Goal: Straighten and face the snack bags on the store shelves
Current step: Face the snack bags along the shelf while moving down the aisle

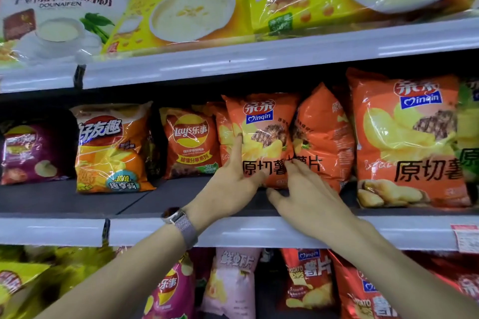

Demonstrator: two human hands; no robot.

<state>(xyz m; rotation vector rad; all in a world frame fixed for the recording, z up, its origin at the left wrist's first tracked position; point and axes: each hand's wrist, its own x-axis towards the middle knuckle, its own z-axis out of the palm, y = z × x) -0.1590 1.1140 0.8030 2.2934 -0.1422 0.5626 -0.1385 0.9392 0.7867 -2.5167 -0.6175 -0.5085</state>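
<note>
An orange Qinqin chip bag stands upright on the middle shelf, facing front. My left hand rests against its lower left side, index finger stretched up the bag's front. My right hand touches the bag's lower right with straight fingers, thumb near the shelf floor. A second orange bag beside it is turned sideways, and a large Qinqin bag stands further right.
Left of my hands stand an orange Lay's bag, an orange-yellow chip bag and a purple bag. Soybean powder bags fill the upper shelf. More chip bags sit below. A price tag hangs at right.
</note>
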